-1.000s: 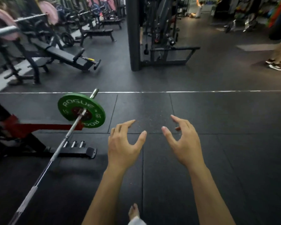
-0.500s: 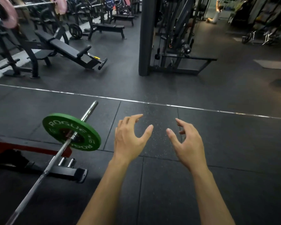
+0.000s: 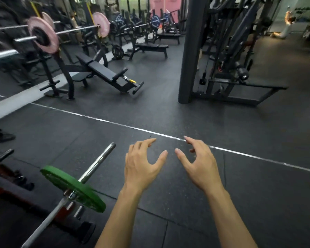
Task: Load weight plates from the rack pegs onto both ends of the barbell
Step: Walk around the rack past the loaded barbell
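A steel barbell (image 3: 95,166) runs from the lower left up toward the middle, its bare sleeve end pointing away from me. A green weight plate (image 3: 70,187) sits on that sleeve, seen almost edge-on. My left hand (image 3: 141,165) and my right hand (image 3: 200,165) hover side by side over the black floor, just right of the sleeve end. Both have loosely spread, slightly bent fingers and hold nothing. Neither touches the barbell or the plate.
A red and black rack base (image 3: 11,187) with short pegs lies under the barbell at lower left. A loaded bar with pink plates (image 3: 43,38) and an incline bench (image 3: 104,72) stand at the upper left. A black column (image 3: 190,51) and cable machine (image 3: 240,59) rise ahead.
My view has swung left and up, so the barbell and green plate slid lower in the frame and the plate looks flatter. Both hands stay empty, spread and side by side.
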A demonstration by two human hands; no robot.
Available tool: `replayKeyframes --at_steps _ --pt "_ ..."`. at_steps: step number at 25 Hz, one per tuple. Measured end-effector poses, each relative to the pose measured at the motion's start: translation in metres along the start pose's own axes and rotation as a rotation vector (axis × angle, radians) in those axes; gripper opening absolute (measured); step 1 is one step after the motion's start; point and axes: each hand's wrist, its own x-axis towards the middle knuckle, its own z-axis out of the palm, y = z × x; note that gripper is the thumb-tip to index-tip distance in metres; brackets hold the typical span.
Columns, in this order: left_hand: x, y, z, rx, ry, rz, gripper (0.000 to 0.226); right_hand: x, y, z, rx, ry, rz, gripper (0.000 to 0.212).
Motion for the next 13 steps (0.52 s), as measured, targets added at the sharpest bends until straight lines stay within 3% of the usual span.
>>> replayKeyframes --at_steps 5,13 --pt "0.110 -0.038 0.013 0.169 0.143 -0.103 0.064 0.129 0.026 0.046 0.013 -0.038 -0.085 0.052" --pt "0.319 -0.114 0.078 0.037 0.194 -0.107 0.060 0.315 0.066 0.139 -0.078 -0.063 -0.124 0.052"
